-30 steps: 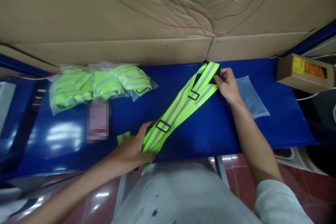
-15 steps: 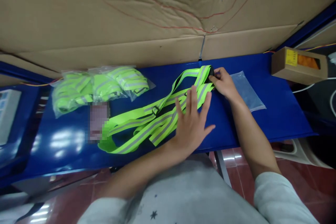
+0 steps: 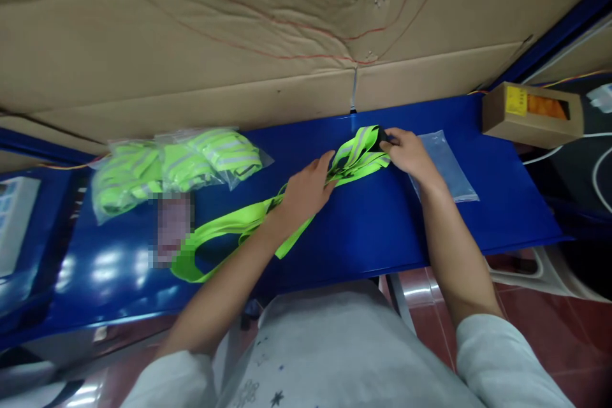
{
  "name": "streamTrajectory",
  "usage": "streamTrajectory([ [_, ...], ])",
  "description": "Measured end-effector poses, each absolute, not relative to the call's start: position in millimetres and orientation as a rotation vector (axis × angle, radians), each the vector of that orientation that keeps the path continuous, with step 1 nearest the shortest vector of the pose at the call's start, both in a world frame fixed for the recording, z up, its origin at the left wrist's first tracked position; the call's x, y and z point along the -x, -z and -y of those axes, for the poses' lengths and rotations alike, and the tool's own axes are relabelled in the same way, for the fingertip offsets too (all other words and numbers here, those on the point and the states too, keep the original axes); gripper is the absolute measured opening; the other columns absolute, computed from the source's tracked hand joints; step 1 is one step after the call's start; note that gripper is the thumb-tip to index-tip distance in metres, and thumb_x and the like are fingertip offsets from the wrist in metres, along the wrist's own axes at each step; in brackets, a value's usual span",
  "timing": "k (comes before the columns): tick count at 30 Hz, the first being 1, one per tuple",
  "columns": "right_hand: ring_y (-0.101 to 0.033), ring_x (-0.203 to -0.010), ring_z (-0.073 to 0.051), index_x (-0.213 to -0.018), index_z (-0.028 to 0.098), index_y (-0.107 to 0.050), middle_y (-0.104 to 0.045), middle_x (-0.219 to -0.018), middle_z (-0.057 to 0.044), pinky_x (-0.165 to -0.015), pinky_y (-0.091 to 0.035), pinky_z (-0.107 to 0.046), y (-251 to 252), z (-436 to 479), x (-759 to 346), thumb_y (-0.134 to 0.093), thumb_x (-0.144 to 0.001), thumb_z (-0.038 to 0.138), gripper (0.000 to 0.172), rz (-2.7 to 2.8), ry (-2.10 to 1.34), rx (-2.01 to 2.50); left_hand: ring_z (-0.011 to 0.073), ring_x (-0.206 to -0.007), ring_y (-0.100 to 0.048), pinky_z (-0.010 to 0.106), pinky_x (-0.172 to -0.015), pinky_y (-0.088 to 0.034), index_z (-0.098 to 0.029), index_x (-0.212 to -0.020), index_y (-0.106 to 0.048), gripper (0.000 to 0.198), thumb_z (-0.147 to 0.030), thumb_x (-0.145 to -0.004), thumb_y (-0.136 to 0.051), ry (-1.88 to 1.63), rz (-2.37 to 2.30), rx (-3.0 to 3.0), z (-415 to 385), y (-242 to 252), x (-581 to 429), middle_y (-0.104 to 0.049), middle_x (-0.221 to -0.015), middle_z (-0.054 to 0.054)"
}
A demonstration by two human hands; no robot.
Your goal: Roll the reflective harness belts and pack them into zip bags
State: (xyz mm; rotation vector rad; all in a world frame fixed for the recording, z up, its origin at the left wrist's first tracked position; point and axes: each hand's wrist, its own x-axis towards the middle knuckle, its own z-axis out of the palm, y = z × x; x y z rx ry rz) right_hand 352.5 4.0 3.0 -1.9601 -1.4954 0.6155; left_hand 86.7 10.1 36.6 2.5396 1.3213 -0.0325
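A neon-yellow reflective strap vest (image 3: 229, 229) with grey bands lies stretched across the blue table (image 3: 363, 236). My right hand (image 3: 406, 153) pinches its far end, by a black buckle, at the table's back. My left hand (image 3: 303, 191) lies on the straps a little left of that end, fingers closed over the bunched bands. The rest of the vest trails in a loop toward the near left.
Clear bags of packed reflective vests (image 3: 172, 162) lie at the back left. An empty clear bag (image 3: 444, 166) sits right of my right hand. A cardboard box (image 3: 530, 116) stands far right. A cardboard wall (image 3: 239, 32) backs the table. A blurred card (image 3: 173, 229) lies left.
My left hand let go of the vest's near end, laid the straps down across the table, then slid up the straps toward my right hand and gathered them. My right hand stayed on the far end.
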Motion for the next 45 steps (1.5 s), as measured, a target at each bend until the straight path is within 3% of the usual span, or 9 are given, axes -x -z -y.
streamTrajectory([
  [8, -0.069, -0.111, -0.032, -0.128, 0.017, -0.070, -0.074, -0.123, -0.013, -0.096, -0.051, -0.044, 1, -3, -354, -0.051, -0.095, 0.023, 0.039, 1.674, -0.527, 2.018, 0.0283, -0.112, -0.068, 0.039, -0.092, -0.056, -0.020, -0.146, -0.048, 0.060, 0.002, -0.090, -0.044, 0.358, -1.261, -2.807, -4, -47, -66, -0.065, -0.126, 0.012],
  [12, -0.069, -0.111, -0.031, -0.128, 0.017, -0.069, -0.075, -0.121, -0.013, -0.096, -0.051, -0.043, 4, -4, -355, -0.050, -0.097, 0.025, 0.037, 1.674, -0.564, 1.995, 0.0285, -0.115, -0.067, 0.040, -0.098, -0.056, -0.017, -0.140, -0.054, 0.038, -0.021, -0.103, -0.049, 0.460, -1.275, -2.694, 6, -58, -44, -0.065, -0.128, 0.013],
  [16, -0.069, -0.105, -0.030, -0.125, 0.016, -0.069, -0.075, -0.116, -0.013, -0.092, -0.050, -0.040, 4, -3, -353, -0.051, -0.096, 0.026, 0.035, 1.668, -0.527, 1.968, 0.0457, -0.149, -0.039, 0.070, -0.120, -0.030, -0.008, -0.162, -0.026, 0.090, -0.051, -0.095, -0.067, 0.483, -1.398, -2.707, 26, -84, -67, -0.042, -0.156, 0.031],
  [18, -0.068, -0.095, -0.027, -0.118, 0.016, -0.070, -0.076, -0.108, -0.012, -0.085, -0.050, -0.038, 2, -2, -352, -0.052, -0.095, 0.028, 0.032, 1.655, -0.549, 1.940, 0.0435, -0.159, -0.019, 0.069, -0.126, -0.016, -0.011, -0.167, -0.012, 0.104, -0.058, -0.092, -0.068, 0.206, -1.327, -2.800, 33, -88, -103, -0.019, -0.169, 0.029],
  [21, -0.065, -0.081, -0.022, -0.105, 0.016, -0.068, -0.074, -0.097, -0.009, -0.074, -0.047, -0.033, 1, -2, -354, -0.055, -0.091, 0.031, 0.024, 1.622, -0.658, 1.839, 0.0410, -0.162, -0.006, 0.068, -0.126, -0.015, -0.020, -0.168, -0.001, 0.120, -0.062, -0.084, -0.076, -0.107, -1.214, -2.792, 20, -72, -163, -0.005, -0.173, 0.023],
  [24, -0.061, -0.076, -0.019, -0.096, 0.018, -0.063, -0.071, -0.088, -0.005, -0.068, -0.044, -0.031, 2, -2, -357, -0.058, -0.086, 0.032, 0.018, 1.566, -0.733, 1.797, 0.0447, -0.160, -0.009, 0.070, -0.125, -0.018, -0.018, -0.168, 0.000, 0.132, -0.060, -0.075, -0.085, -0.076, -1.372, -2.591, -11, -45, -193, -0.012, -0.172, 0.024],
  [29, -0.060, -0.073, -0.018, -0.094, 0.019, -0.062, -0.067, -0.080, -0.002, -0.066, -0.041, -0.030, 2, -3, -359, -0.062, -0.081, 0.033, 0.019, 1.469, -0.804, 1.839, 0.0363, -0.142, -0.046, 0.050, -0.118, -0.042, -0.007, -0.163, -0.024, 0.092, -0.049, -0.094, -0.068, 0.125, -1.285, -2.507, -35, -31, -177, -0.047, -0.154, 0.024],
  [35, -0.061, -0.077, -0.021, -0.111, 0.018, -0.070, -0.072, -0.090, -0.007, -0.071, -0.043, -0.033, -12, 5, -353, -0.059, -0.087, 0.031, 0.029, 1.617, -0.626, 2.062, 0.0382, -0.150, -0.037, 0.053, -0.119, -0.041, -0.006, -0.160, -0.031, 0.081, -0.042, -0.096, -0.065, 0.330, -1.190, -2.507, -26, -48, -167, -0.033, -0.165, 0.024],
  [45, -0.060, -0.099, -0.035, -0.116, 0.018, -0.072, -0.066, -0.107, -0.020, -0.073, -0.048, -0.043, -41, 28, -329, -0.043, -0.097, 0.022, 0.035, 1.839, 0.061, 2.298, 0.0378, -0.162, -0.001, 0.062, -0.131, -0.007, -0.009, -0.166, -0.014, 0.099, -0.056, -0.092, -0.059, 0.174, -1.178, -2.439, -10, -7, -165, 0.002, -0.173, 0.021],
])
